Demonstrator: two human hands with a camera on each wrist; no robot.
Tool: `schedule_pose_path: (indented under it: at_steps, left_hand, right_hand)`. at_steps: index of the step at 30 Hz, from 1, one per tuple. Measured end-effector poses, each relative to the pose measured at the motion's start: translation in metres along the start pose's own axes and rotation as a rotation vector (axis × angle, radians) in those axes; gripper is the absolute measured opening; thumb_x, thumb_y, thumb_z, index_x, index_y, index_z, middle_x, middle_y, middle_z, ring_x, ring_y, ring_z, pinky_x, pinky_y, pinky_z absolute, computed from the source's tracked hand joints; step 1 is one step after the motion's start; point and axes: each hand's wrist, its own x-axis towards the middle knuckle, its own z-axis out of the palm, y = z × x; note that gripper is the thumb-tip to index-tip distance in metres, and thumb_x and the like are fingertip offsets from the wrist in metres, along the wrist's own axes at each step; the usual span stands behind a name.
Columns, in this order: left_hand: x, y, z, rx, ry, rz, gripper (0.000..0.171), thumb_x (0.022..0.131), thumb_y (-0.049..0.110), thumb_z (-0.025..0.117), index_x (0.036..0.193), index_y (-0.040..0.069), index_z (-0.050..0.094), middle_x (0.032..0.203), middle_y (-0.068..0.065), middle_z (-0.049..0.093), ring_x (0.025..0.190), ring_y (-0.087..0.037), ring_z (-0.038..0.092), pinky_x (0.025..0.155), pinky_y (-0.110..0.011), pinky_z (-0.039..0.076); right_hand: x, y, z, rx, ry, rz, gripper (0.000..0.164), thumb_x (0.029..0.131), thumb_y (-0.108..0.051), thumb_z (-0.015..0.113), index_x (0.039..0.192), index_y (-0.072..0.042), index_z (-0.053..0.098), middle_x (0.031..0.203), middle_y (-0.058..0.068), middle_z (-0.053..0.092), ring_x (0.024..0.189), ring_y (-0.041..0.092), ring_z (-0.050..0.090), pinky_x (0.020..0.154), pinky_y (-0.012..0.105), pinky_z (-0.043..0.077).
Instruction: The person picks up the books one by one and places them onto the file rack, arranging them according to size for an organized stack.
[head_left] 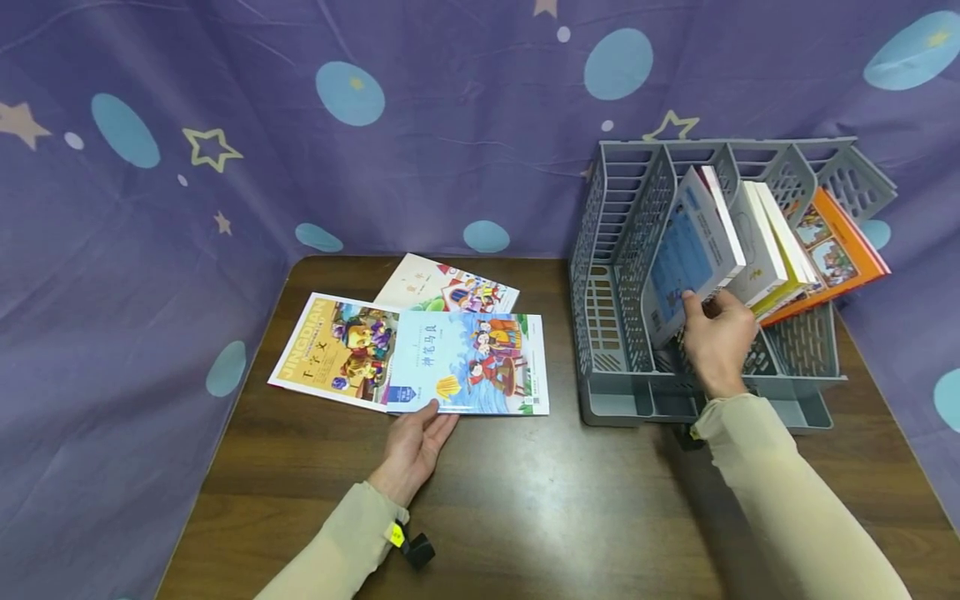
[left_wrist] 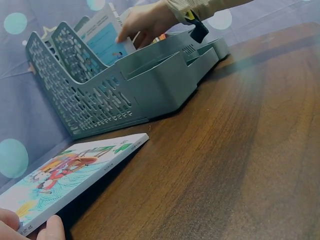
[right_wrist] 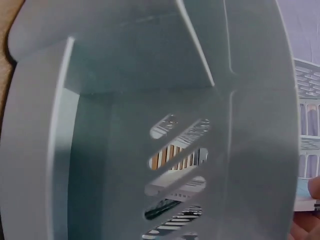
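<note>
A light-blue picture book with costumed figures on its cover overlaps a yellow book and a cream book. My left hand pinches its near edge, thumb on the cover and fingers beneath; in the left wrist view the book's near edge is raised off the table. At the grey rack, my right hand grips the lower edge of a blue-and-white book leaning in a slot. In the right wrist view only a few fingers show at the right edge, by that book.
The grey file rack stands at the back right, with small trays along its front. White-and-yellow books and an orange book lean in its right slots. Behind the wooden table hangs a purple patterned curtain.
</note>
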Motion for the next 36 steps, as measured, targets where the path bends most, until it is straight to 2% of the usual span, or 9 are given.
schedule_pose_path:
  at_steps: [3,7,12,17,27,36]
  left_hand:
    - [0.0,0.001,0.0,0.002,0.005,-0.002,0.049,0.098,0.0,0.046,0.144,-0.003,0.027,0.141,-0.026,0.04,0.127,-0.032,0.046,0.096,-0.038,0.048]
    - [0.001,0.001,0.001,0.004,0.022,-0.01,0.049,0.098,0.0,0.047,0.143,-0.002,0.029,0.14,-0.026,0.04,0.126,-0.032,0.047,0.097,-0.038,0.047]
    - [0.0,0.001,0.001,0.002,0.03,-0.005,0.049,0.097,0.001,0.05,0.142,-0.002,0.031,0.139,-0.026,0.042,0.123,-0.031,0.05,0.096,-0.038,0.048]
    - [-0.002,0.002,0.001,-0.022,0.008,0.002,0.049,0.095,0.001,0.054,0.14,-0.003,0.034,0.133,-0.027,0.048,0.115,-0.029,0.057,0.094,-0.039,0.049]
    - [0.002,0.001,-0.001,-0.016,0.024,-0.014,0.046,0.097,0.004,0.051,0.14,0.0,0.035,0.135,-0.025,0.047,0.12,-0.031,0.053,0.094,-0.038,0.05]
    - [0.002,0.003,0.001,-0.016,0.016,0.001,0.039,0.099,0.01,0.051,0.134,0.0,0.04,0.105,-0.019,0.066,0.111,-0.03,0.059,0.093,-0.041,0.05]
  right_hand:
    - [-0.002,0.0,-0.003,0.0,-0.01,-0.016,0.03,0.094,-0.029,0.06,0.106,-0.004,0.071,0.092,0.015,0.071,0.073,0.015,0.059,0.049,0.012,0.036]
    - [-0.005,0.0,-0.008,0.01,0.0,-0.051,0.025,0.094,-0.026,0.06,0.102,-0.005,0.072,0.089,0.013,0.071,0.068,0.008,0.055,0.051,0.014,0.036]
    - [-0.011,0.0,-0.013,0.024,0.007,-0.089,0.025,0.094,-0.024,0.061,0.107,-0.006,0.072,0.095,0.011,0.072,0.068,-0.003,0.052,0.056,0.011,0.038]
    - [-0.015,0.001,-0.02,0.046,0.008,-0.079,0.027,0.093,-0.023,0.061,0.115,-0.01,0.07,0.105,0.009,0.071,0.075,-0.008,0.054,0.062,0.009,0.04]
    - [-0.027,0.002,-0.032,0.105,0.038,-0.143,0.024,0.091,-0.018,0.064,0.11,-0.004,0.071,0.101,0.011,0.071,0.075,-0.015,0.053,0.066,0.007,0.04]
    - [-0.042,-0.003,-0.04,0.098,0.002,-0.167,0.026,0.091,-0.02,0.064,0.11,-0.004,0.071,0.1,0.01,0.071,0.075,-0.014,0.054,0.064,0.005,0.041]
